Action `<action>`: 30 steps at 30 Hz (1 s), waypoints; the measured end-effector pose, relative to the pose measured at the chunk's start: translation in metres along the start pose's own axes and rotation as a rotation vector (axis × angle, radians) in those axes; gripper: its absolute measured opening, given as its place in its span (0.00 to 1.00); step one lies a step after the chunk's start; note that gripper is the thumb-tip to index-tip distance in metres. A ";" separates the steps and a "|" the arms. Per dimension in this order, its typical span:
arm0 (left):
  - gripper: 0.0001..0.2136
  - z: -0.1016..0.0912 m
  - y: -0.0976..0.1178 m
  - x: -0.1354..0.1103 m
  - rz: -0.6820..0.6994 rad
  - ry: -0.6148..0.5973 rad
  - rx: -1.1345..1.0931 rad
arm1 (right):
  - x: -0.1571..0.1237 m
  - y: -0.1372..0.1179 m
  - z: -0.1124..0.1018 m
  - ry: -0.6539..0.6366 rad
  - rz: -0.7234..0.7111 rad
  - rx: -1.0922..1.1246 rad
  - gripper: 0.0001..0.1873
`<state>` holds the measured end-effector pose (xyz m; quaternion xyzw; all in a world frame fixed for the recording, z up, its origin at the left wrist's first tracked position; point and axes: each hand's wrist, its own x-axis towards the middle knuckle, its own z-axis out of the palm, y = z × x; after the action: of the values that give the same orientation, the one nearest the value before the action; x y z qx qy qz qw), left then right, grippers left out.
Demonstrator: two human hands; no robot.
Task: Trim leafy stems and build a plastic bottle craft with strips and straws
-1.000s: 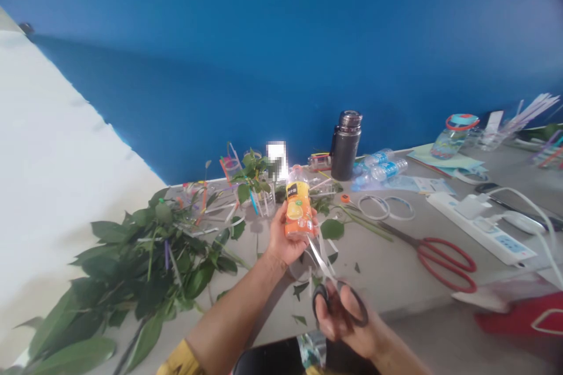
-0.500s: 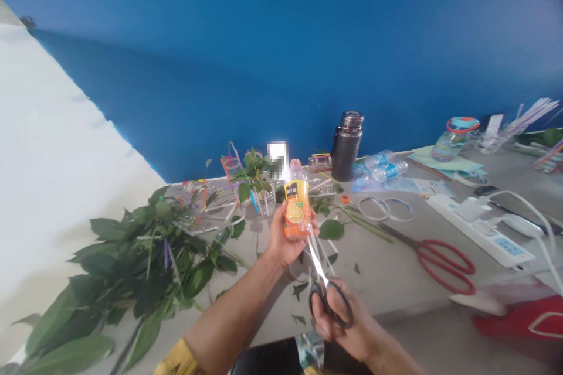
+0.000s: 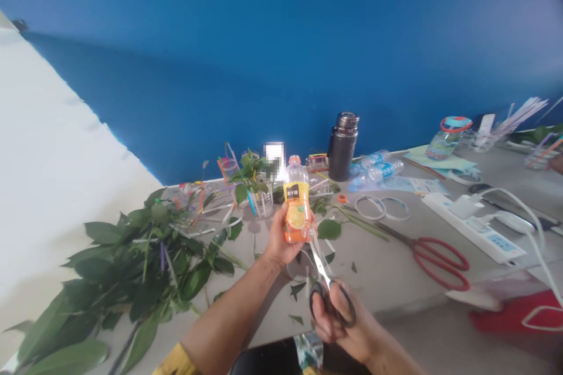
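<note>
My left hand (image 3: 281, 240) is wrapped round a small plastic juice bottle (image 3: 297, 211) with an orange and yellow label, tilted slightly with its neck pointing away from me. In my right hand (image 3: 336, 319) are black-handled scissors (image 3: 322, 266), fingers and thumb through the loops. The blades reach up to the lower right side of the bottle, by the left fingertips; whether they cut into it I cannot tell. Small leaf scraps (image 3: 297, 290) lie on the grey table (image 3: 373, 269) beneath.
Left lies a heap of leafy branches (image 3: 132, 258). Behind the bottle stand cups with leaves and straws (image 3: 250, 181) and a dark thermos (image 3: 343, 146). To the right are red-handled shears (image 3: 442, 261), a power strip (image 3: 466, 225), water bottles (image 3: 380, 167) and rolls of tape (image 3: 382, 208).
The bottle has turned more upright in my left hand, showing more of its neck and label. The scissors stay at its lower right side. The view has shifted slightly.
</note>
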<state>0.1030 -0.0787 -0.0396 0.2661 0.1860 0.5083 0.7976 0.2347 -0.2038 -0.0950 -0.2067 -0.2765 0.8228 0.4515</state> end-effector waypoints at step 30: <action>0.23 0.002 0.001 0.002 0.065 0.054 0.121 | 0.004 -0.023 0.003 0.014 -0.043 -0.217 0.37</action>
<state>0.1041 -0.0772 -0.0375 0.3059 0.2288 0.5289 0.7578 0.2453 -0.1906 -0.0787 -0.2541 -0.3651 0.7767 0.4459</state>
